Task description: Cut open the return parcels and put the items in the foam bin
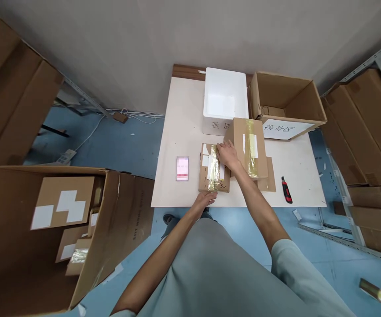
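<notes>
A small brown box (214, 169) with clear tape and white labels lies on the white table near its front edge. My left hand (204, 203) rests against the near side of this box, its fingers extended. At the far right corner of the box, my right hand (227, 154) has its fingers bent together on the edge; whether they pinch anything is too small to tell. Just right of it stands a larger taped box (259, 149), partly over a flat piece of cardboard (271, 176). A phone-like pink screen (182, 168) lies to the left.
A white foam box (225, 94) and an open carton (289, 99) stand at the table's back. A red and black cutter (287, 190) lies at right. A big carton (124, 207) holding several parcels stands at left.
</notes>
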Available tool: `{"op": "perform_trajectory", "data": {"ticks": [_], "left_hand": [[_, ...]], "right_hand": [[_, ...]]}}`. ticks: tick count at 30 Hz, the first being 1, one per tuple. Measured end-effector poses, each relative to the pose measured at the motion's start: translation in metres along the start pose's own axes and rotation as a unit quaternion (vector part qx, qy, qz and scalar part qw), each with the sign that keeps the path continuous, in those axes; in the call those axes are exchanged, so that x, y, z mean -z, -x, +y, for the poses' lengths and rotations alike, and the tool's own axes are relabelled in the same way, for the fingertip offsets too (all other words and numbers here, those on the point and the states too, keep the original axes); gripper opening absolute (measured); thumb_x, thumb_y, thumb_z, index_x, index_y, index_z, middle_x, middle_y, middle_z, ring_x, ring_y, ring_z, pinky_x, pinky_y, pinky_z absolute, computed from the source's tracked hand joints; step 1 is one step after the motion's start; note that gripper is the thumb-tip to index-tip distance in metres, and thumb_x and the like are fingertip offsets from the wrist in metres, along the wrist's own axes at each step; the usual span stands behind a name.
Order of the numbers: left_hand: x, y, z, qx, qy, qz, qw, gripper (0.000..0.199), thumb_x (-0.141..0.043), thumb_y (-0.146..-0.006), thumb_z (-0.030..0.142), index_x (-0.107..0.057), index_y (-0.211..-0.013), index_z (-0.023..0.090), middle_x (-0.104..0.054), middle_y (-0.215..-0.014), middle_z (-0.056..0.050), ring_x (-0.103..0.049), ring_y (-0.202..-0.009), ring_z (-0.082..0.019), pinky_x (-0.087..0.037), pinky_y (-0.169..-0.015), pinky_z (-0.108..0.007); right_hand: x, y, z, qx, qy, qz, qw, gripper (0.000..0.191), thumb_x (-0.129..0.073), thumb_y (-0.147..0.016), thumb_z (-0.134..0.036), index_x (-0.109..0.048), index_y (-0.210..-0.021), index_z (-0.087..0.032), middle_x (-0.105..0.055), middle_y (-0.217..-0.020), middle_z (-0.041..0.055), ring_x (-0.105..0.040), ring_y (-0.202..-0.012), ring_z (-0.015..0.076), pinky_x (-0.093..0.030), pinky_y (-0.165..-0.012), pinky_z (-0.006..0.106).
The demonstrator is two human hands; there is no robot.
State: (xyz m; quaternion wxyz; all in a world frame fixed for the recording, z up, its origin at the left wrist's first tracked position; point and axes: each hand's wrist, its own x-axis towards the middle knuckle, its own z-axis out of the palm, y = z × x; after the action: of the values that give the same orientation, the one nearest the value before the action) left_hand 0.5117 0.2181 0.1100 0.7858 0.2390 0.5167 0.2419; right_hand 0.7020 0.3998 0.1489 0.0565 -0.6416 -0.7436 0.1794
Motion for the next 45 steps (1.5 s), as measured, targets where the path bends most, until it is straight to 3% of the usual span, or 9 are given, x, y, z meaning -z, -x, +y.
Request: {"op": "perform_trajectory", "data": {"ticks": [4,8,14,22,29,32,36,41,45], "left_hand": [[0.009,0.002,0.01,0.004,-0.009,-0.002,1.0,0.066,-0.1,-0.07,0.053,-0.08,-0.122,0.017,-0.078,-0.139,-0.019,-0.071,-0.135,-0.036,-0.047,-0.127,-0.054],[0.052,0.028,0.012,-0.024,-0.007,-0.004,1.0,0.069,-0.093,-0.079,0.06,-0.076,-0.132,0.019,-0.078,-0.14,-0.016,-0.073,-0.132,-0.033,-0.048,-0.126,-0.052],[0.171,0.089,-0.007,-0.092,0.093,0.145,0.981,0.068,-0.09,-0.082,0.06,-0.075,-0.133,0.018,-0.077,-0.142,-0.019,-0.073,-0.132,-0.035,-0.051,-0.122,-0.051],[0.342,0.192,-0.074,-0.137,0.23,0.299,0.916,0.062,-0.09,-0.079,0.057,-0.076,-0.126,0.019,-0.079,-0.137,-0.018,-0.075,-0.128,-0.035,-0.053,-0.119,-0.052],[0.431,0.259,-0.114,-0.108,0.294,0.362,0.878,0.051,-0.087,-0.082,0.044,-0.074,-0.122,0.017,-0.08,-0.134,-0.019,-0.076,-0.129,-0.033,-0.052,-0.121,-0.051],[0.444,0.252,-0.102,-0.096,0.283,0.346,0.889,0.045,-0.082,-0.085,0.039,-0.074,-0.123,0.017,-0.08,-0.134,-0.019,-0.076,-0.129,-0.031,-0.052,-0.122,-0.05],[0.438,0.214,-0.063,-0.092,0.215,0.257,0.938,0.044,-0.079,-0.088,0.039,-0.073,-0.126,0.018,-0.079,-0.136,-0.019,-0.077,-0.127,-0.03,-0.052,-0.122,-0.049],[0.396,0.155,-0.008,-0.088,0.097,0.109,0.985,0.046,-0.08,-0.089,0.041,-0.073,-0.127,0.018,-0.078,-0.138,-0.019,-0.076,-0.128,-0.031,-0.052,-0.122,-0.051],[0.343,0.116,0.029,-0.084,0.018,0.035,0.996,0.044,-0.081,-0.09,0.042,-0.074,-0.126,0.018,-0.078,-0.139,-0.019,-0.076,-0.128,-0.031,-0.051,-0.123,-0.051]], "right_hand": [[-0.003,0.011,-0.005,0.013,-0.006,0.021,1.0,0.039,-0.058,-0.101,-0.009,-0.074,-0.135,-0.01,-0.073,-0.148,0.0214,-0.048,-0.16,0.0343,-0.017,-0.14,0.059],[-0.024,0.036,-0.048,0.058,-0.047,0.048,0.996,0.039,-0.056,-0.108,-0.02,-0.072,-0.142,-0.012,-0.07,-0.153,0.019,-0.05,-0.159,0.034,-0.021,-0.139,0.059],[-0.089,0.073,-0.169,0.147,-0.116,-0.037,0.982,0.036,-0.055,-0.112,-0.029,-0.074,-0.141,-0.019,-0.076,-0.146,0.0132,-0.058,-0.152,0.0324,-0.031,-0.136,0.058],[-0.192,0.097,-0.352,0.226,-0.109,-0.206,0.946,0.033,-0.061,-0.109,-0.027,-0.077,-0.138,-0.02,-0.079,-0.139,0.0134,-0.066,-0.144,0.0315,-0.032,-0.135,0.058],[-0.231,0.112,-0.459,0.253,-0.09,-0.262,0.927,0.037,-0.061,-0.11,-0.028,-0.074,-0.143,-0.018,-0.077,-0.143,0.0143,-0.069,-0.14,0.0287,-0.031,-0.137,0.054],[-0.223,0.117,-0.463,0.234,-0.104,-0.255,0.932,0.036,-0.061,-0.111,-0.029,-0.075,-0.144,-0.022,-0.078,-0.142,0.0113,-0.071,-0.137,0.0269,-0.032,-0.137,0.052],[-0.2,0.126,-0.425,0.144,-0.12,-0.212,0.959,0.035,-0.063,-0.11,-0.029,-0.075,-0.142,-0.024,-0.079,-0.142,0.0098,-0.073,-0.135,0.0276,-0.034,-0.135,0.053],[-0.163,0.169,-0.335,-0.033,-0.153,-0.093,0.983,0.033,-0.063,-0.109,-0.03,-0.078,-0.137,-0.024,-0.079,-0.142,0.0103,-0.074,-0.135,0.0281,-0.035,-0.135,0.056],[-0.14,0.231,-0.245,-0.201,-0.212,0.032,0.956,0.031,-0.065,-0.106,-0.041,-0.082,-0.126,-0.024,-0.082,-0.135,0.011,-0.076,-0.132,0.0307,-0.046,-0.129,0.054]]}}
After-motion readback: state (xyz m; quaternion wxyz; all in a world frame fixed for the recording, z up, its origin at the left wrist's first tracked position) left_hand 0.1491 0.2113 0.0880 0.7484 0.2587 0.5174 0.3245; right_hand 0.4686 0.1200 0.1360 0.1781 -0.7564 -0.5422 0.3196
